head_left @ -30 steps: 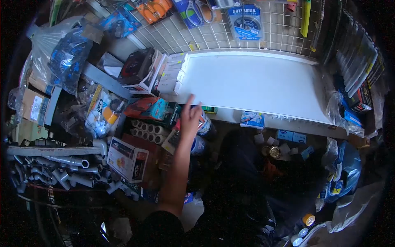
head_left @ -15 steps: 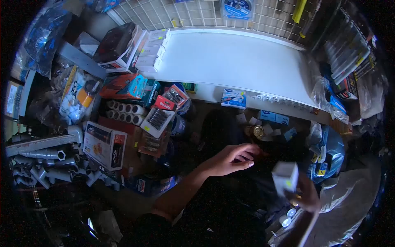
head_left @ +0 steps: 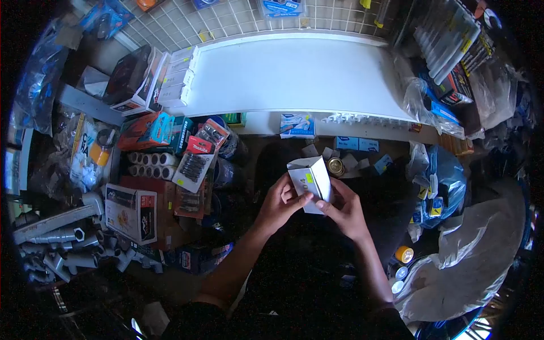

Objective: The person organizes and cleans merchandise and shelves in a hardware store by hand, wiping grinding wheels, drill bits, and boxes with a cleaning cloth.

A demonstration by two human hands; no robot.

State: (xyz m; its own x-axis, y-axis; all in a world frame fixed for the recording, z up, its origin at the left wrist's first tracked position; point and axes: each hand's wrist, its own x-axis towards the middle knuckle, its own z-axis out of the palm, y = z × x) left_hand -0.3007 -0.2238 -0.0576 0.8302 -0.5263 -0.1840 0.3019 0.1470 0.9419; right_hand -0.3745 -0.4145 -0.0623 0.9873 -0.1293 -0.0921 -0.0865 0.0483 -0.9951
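A small white cardboard box with a yellow-green sticker and a printed number is held upright between both hands, in front of my body. My left hand grips its left side, thumb across the front face. On the right side, my right hand closes round the box with the thumb on its lower front. The flap at the top looks partly raised; what is inside cannot be made out. Just behind the box lies a round brass-coloured item among small white boxes.
A white shelf spans the back, with white boxes stacked at its left end. Packaged drill bits, a tool box and grey pipe fittings crowd the left. Bagged goods and an orange cap are at right.
My right hand has brought the white box from the lower right to the middle. My left hand, empty before, has taken hold of it too. The view has shifted slightly.
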